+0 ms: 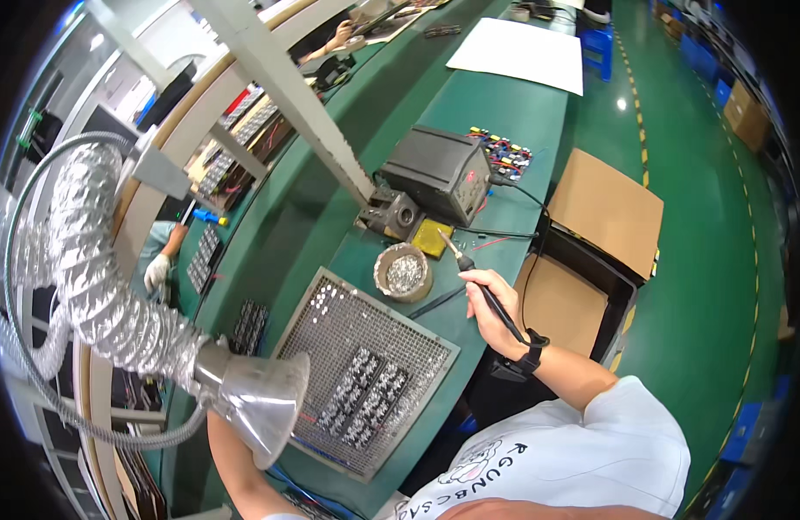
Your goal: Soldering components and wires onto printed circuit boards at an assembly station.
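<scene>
My right hand (495,312) is closed around the black handle of a soldering iron (466,262). The iron's tip reaches the yellow sponge (431,238) beside its holder. From the lower edge my left forearm (235,464) comes in; the clear fume hood (259,403) hides the hand, fingers included. Two dark circuit board panels (365,394) with many small silvery parts lie side by side on a grey perforated tray (330,342). A round tub (403,272) of silvery bits stands just beyond the tray.
A dark soldering station (439,173) stands behind the sponge, near a pile of small colourful connectors (504,154). An open cardboard box (604,204) is to the right. A silver hose (105,269) arches on the left. Across the bench, another person's gloved hand (157,271) shows.
</scene>
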{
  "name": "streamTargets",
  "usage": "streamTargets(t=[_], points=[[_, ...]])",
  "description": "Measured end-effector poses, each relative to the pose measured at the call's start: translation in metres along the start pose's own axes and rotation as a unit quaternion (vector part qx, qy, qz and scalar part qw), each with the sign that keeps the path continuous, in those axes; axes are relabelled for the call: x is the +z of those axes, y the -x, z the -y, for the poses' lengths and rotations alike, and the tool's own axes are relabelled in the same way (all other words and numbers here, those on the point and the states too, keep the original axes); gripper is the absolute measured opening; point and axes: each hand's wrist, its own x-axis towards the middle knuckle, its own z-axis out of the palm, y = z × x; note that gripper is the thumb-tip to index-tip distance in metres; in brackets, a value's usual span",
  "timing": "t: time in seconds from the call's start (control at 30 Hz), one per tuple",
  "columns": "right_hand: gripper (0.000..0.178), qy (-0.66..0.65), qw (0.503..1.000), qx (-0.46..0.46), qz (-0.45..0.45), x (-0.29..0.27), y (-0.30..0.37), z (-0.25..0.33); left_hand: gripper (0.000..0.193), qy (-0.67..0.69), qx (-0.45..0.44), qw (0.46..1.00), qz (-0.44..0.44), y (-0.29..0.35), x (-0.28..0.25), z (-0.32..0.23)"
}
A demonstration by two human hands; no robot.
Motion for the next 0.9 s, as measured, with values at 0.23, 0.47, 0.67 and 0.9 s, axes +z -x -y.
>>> streamTargets(t=[0.23, 0.47, 0.67, 0.9], points=[[0.02, -0.049, 0.997, 0.058, 0.012, 0.005, 0.002, -0.002, 0.076, -0.173, 0.096, 0.979, -0.052, 0.069, -0.046, -0.012], [0.023, -0.091, 0.996, 0.024, -0.005, 0.005, 0.006, -0.014, 0.11, -0.266, -0.17, 0.94, -0.126, 0.235, -0.12, -0.032], [0.026, -0.11, 0.994, 0.012, 0.014, 0.004, 0.004, -0.015, 0.109, -0.27, -0.25, 0.914, -0.171, 0.396, -0.183, -0.057], [0.028, -0.121, 0.991, -0.003, 0.052, 0.003, 0.002, -0.015, 0.074, 0.033, -0.422, 0.847, -0.321, 0.418, -0.056, -0.083]])
